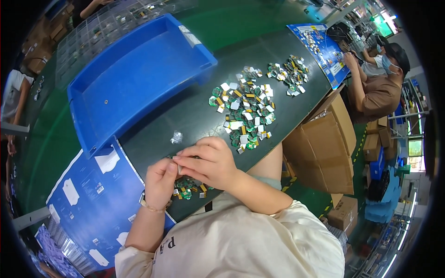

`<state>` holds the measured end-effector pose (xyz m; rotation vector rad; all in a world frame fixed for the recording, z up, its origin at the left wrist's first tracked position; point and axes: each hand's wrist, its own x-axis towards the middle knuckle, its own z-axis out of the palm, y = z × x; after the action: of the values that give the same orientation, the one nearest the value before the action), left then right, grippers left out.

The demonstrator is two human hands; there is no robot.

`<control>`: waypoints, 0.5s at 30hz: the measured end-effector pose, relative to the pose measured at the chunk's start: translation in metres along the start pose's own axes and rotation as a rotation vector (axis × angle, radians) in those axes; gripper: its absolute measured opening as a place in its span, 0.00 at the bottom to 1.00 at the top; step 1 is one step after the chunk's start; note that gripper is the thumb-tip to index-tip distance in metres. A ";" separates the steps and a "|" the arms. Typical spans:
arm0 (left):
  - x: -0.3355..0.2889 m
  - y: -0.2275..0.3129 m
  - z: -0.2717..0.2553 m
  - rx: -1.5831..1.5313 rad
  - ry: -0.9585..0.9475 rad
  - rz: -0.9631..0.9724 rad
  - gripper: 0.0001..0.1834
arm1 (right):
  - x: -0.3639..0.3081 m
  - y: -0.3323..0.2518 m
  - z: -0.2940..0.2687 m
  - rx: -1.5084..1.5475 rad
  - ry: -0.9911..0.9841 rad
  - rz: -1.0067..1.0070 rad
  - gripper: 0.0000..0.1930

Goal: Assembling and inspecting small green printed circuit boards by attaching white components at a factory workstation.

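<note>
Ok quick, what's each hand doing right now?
Left hand: fingers pinched shut on a small part, mostly hidden.
Right hand: fingers curled, pinching the same small part; what it is cannot be told.

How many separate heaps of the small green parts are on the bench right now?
3. A big heap mid-bench, a smaller heap beyond it toward the far end, and a small heap under the hands, partly hidden by the right hand and left hand.
</note>
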<state>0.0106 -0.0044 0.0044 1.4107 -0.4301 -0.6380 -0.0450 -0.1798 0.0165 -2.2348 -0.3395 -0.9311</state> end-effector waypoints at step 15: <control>0.006 0.008 -0.004 -0.358 0.020 -0.156 0.11 | 0.010 0.004 0.000 0.008 -0.026 -0.017 0.12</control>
<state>0.0189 -0.0049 0.0117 1.1139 -0.1784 -0.7851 -0.0359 -0.1832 0.0221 -2.2414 -0.3740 -0.9082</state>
